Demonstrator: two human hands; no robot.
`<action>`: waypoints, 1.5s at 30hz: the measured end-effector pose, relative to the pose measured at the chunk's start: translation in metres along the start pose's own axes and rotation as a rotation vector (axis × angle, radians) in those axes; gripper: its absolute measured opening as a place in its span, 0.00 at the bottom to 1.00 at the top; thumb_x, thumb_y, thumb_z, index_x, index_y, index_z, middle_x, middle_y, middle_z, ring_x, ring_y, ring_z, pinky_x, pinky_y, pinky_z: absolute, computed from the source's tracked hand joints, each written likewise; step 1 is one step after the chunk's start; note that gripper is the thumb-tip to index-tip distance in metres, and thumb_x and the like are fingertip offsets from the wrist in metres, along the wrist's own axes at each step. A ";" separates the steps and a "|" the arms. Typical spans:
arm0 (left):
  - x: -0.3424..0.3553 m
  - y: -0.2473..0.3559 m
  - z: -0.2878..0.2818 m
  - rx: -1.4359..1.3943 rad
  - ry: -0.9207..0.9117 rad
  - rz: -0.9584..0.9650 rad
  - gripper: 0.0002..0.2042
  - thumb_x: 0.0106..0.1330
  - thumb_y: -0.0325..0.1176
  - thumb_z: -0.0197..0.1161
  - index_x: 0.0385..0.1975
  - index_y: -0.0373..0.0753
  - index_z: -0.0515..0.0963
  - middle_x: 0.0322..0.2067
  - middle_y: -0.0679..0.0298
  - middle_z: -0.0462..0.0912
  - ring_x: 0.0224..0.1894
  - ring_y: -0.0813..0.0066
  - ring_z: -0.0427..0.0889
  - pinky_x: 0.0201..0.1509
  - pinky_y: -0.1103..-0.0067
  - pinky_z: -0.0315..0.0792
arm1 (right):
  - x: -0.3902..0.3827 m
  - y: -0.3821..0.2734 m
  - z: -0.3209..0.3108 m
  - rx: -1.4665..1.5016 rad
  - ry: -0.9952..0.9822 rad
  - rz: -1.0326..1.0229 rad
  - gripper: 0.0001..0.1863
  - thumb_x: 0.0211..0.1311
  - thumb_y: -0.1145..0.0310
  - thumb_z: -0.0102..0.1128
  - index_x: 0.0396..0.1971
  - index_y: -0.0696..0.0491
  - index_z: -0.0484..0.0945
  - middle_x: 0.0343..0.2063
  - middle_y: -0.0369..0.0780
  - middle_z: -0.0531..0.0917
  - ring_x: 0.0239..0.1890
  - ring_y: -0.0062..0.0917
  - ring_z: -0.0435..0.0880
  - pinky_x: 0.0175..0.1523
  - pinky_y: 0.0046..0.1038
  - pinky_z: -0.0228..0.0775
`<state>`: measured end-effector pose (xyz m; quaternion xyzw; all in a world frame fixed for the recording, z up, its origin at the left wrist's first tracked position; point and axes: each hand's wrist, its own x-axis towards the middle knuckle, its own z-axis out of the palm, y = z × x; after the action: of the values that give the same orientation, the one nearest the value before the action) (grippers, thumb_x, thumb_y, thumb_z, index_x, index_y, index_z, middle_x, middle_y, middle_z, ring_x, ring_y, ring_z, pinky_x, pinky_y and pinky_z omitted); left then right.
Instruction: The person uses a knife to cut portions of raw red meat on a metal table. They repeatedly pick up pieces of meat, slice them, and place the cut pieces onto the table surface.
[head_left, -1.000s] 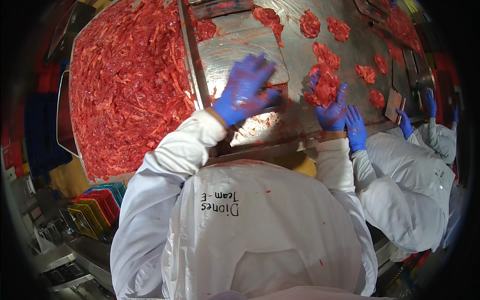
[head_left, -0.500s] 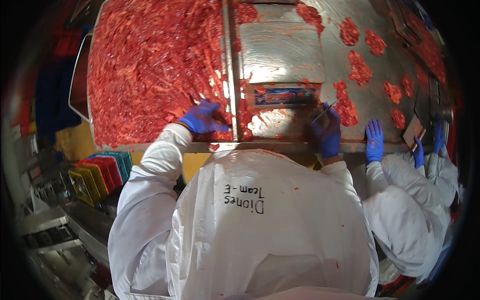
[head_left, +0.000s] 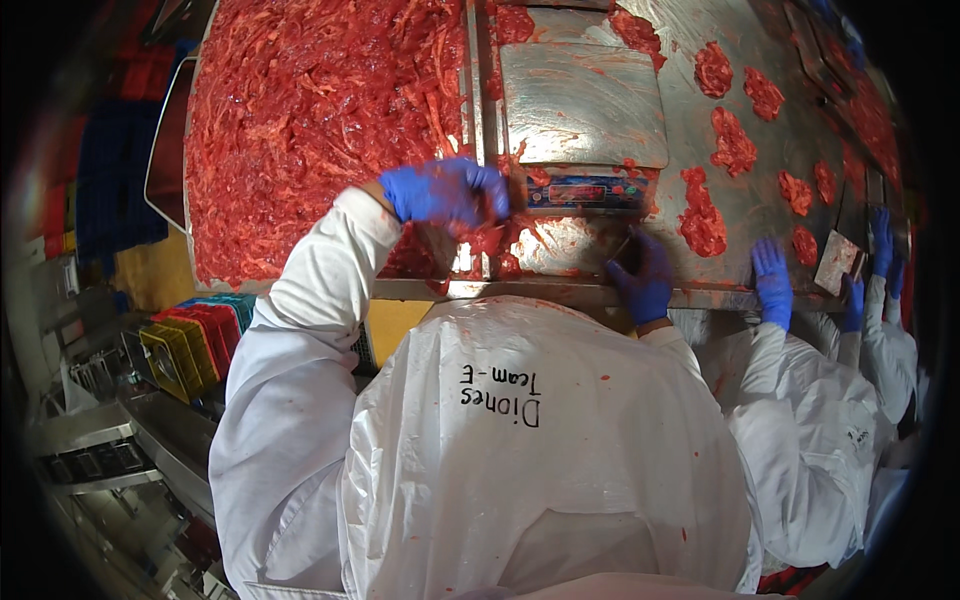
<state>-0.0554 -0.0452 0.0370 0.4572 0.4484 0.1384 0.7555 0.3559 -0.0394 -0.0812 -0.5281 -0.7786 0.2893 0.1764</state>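
Observation:
A large heap of raw red meat strips (head_left: 320,140) fills the bin on the left. My left hand (head_left: 445,192), in a blue glove, is above the metal divider (head_left: 474,130) with its fingers curled round some raw meat (head_left: 486,238); motion blurs the fingertips. My right hand (head_left: 645,275), also gloved in blue, is at the table's near edge, in front of the scale (head_left: 585,193). Its fingers are bent round a thin-bladed knife, mostly hidden in shadow now. The scale's steel plate (head_left: 585,110) lies beyond its display.
Several meat portions (head_left: 703,215) lie on the steel table (head_left: 690,130) to the right. A co-worker's gloved hand (head_left: 772,280) rests at the table edge there, and another holds a flat board (head_left: 837,262). Coloured crates (head_left: 185,340) stand at lower left.
My left hand has lifted from the meat heap and moved right and away from me, over the divider. The right hand has drawn slightly left, and the knife blade no longer shows clearly.

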 end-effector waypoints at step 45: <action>0.061 0.004 -0.033 1.206 0.862 0.025 0.23 0.62 0.38 0.68 0.59 0.43 0.81 0.57 0.48 0.81 0.62 0.46 0.79 0.67 0.58 0.74 | 0.084 -0.078 -0.014 0.755 -0.566 0.076 0.18 0.65 0.61 0.72 0.48 0.56 0.81 0.37 0.36 0.85 0.39 0.23 0.83 0.48 0.28 0.77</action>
<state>-0.0476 0.0132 0.0007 0.7031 0.6980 0.0439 0.1286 0.2760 0.0208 -0.0233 -0.3555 -0.6165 0.6911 0.1262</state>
